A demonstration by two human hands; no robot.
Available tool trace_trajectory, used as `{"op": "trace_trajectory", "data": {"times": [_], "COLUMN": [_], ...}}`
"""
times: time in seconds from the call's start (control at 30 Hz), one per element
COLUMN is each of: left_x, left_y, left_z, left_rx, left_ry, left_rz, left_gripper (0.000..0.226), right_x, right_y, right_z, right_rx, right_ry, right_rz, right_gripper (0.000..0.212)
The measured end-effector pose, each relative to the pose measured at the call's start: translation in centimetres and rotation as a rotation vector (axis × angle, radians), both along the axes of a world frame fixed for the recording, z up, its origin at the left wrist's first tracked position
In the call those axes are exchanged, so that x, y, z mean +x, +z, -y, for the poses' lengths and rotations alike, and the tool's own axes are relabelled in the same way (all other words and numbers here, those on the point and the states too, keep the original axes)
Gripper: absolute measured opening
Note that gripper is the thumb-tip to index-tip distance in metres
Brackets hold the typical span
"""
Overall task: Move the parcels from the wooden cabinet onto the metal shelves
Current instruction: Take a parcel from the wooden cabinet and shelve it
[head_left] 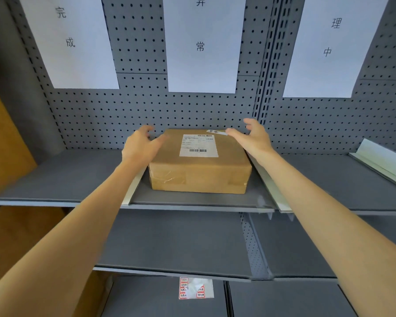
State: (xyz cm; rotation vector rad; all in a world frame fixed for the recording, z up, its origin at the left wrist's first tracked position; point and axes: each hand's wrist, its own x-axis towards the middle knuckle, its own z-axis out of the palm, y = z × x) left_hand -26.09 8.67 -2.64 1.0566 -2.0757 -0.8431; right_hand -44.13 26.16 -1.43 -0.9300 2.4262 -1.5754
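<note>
A brown cardboard parcel point(199, 170) with a white shipping label and a small handwritten tag on top rests on the grey metal shelf point(192, 200), in the middle bay. My left hand point(141, 146) hovers at its left far corner, fingers loosely spread, holding nothing. My right hand point(253, 136) is at the right far corner, fingers relaxed and apart from the box or barely touching its edge. Both forearms reach up from below.
White dividers point(272, 193) flank the bay. A pegboard back point(146, 110) carries three white paper signs. Lower grey shelves point(181, 248) lie beneath, one with a sheet of red stickers point(196, 288). A wooden cabinet side point(2, 145) stands at the left.
</note>
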Motion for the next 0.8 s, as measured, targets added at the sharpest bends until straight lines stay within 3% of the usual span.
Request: {"op": "trace_trajectory", "data": {"times": [0.17, 0.3, 0.8], "left_x": [3.0, 6.7, 31.2], "left_y": [2.3, 3.4, 4.8], "left_z": [-1.7, -2.6, -2.0], "left_rx": [-0.537, -0.722, -0.633], "left_ry": [0.124, 0.212, 0.600], "left_rz": [0.235, 0.423, 0.550], "left_gripper": [0.054, 0.054, 0.050], "right_x": [2.6, 5.7, 28.2], "right_y": [2.1, 2.9, 4.4], "right_z": [0.3, 2.2, 11.0], "right_rx": [0.175, 0.294, 0.191], "right_ry": [0.017, 0.112, 0.439], "right_rz": [-0.561, -0.720, -0.850], "right_gripper": [0.060, 0.062, 0.061]}}
